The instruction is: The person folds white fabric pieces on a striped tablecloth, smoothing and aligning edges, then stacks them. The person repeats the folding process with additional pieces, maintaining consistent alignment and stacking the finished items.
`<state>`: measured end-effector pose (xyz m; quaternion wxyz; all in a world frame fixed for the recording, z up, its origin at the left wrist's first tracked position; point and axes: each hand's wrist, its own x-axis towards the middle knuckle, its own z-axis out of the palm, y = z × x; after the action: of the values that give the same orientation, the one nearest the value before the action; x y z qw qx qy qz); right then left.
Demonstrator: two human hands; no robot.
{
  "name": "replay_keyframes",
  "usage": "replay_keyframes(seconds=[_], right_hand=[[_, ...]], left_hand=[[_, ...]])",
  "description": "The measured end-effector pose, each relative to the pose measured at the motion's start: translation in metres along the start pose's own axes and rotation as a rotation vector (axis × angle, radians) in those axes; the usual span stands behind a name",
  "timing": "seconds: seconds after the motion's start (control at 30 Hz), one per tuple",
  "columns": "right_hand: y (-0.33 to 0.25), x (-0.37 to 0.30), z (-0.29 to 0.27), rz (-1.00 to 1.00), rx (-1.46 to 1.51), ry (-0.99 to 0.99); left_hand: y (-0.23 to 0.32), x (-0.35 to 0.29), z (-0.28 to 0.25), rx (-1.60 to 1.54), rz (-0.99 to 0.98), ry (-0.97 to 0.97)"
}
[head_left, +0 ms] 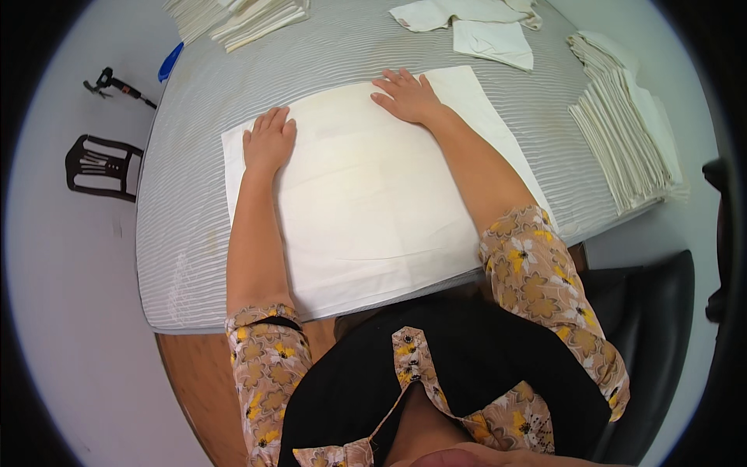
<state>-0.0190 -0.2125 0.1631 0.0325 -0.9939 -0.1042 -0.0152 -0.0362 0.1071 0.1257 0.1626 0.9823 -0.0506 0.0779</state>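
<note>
A white rectangular cloth (373, 187) lies spread before me on the striped grey bed-like surface (187, 210), its near edge reaching the front border. Low creases run across its nearer part. My left hand (269, 140) rests palm down near the cloth's far left corner, fingers stretched out and pointing away. Toward the far edge, right of the middle, my right hand (406, 97) lies flat with its fingers spread. Neither hand grips anything.
Stacked folded white cloths (626, 128) stand along the right edge, and another pile (261, 19) lies at the far left. Loose white cloths (490, 39) are at the far right. A dark chair (105, 167) and a blue object (170, 62) are on the left.
</note>
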Motion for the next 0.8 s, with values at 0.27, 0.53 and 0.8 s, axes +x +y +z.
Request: replay_keyframes(seconds=[0.27, 0.53, 0.8], right_hand=[[0.001, -0.013, -0.011, 0.082, -0.124, 0.189], [0.03, -0.032, -0.016, 0.032, -0.035, 0.006], [0.088, -0.025, -0.012, 0.18, -0.038, 0.12]], left_hand=[[0.038, -0.012, 0.002, 0.074, 0.212, 0.106], [0.118, -0.029, -0.004, 0.088, 0.387, -0.212], [0.097, -0.027, -0.007, 0.068, 0.333, -0.159]])
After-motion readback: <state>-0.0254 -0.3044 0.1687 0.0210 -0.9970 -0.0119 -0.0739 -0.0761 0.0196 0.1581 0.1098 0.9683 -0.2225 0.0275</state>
